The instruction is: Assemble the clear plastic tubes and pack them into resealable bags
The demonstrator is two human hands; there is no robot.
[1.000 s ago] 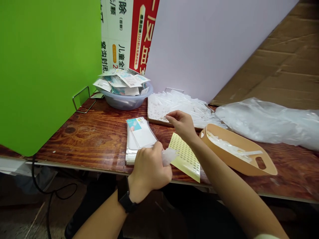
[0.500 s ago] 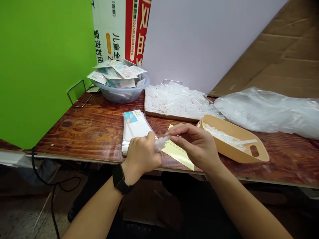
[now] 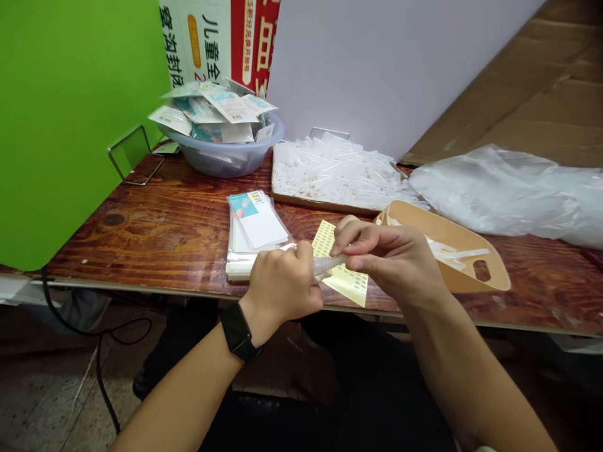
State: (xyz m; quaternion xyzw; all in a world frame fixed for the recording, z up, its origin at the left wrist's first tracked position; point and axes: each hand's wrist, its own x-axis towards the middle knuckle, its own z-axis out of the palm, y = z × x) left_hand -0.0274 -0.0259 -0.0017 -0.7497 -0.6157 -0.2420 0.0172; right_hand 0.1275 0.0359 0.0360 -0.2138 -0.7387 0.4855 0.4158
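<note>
My left hand (image 3: 282,282), with a black watch at the wrist, is closed round a bundle of translucent plastic pieces (image 3: 324,265). At the right end of this bundle, the thumb and fingers of my right hand (image 3: 386,254) pinch its tip. Below and behind the hands lies a yellow sticker sheet (image 3: 353,284) with rows of small oval marks. Left of it, a stack of clear packets with printed cards (image 3: 264,226) rests near the table's front edge, partly hidden by my left hand.
A bluish bowl (image 3: 221,156) heaped with packaged cards stands at the back left. Behind the hands is a tray of translucent strips (image 3: 330,172). An orange-tan basket (image 3: 471,276) holds white strips at the right, before a clear plastic bag (image 3: 499,194). A wire stand (image 3: 136,157) supports the green panel.
Both hands have shifted right, with the bundle between them. The bundle's tip now reaches farther right into my right hand's pinch. The whole view has tilted down a little.
</note>
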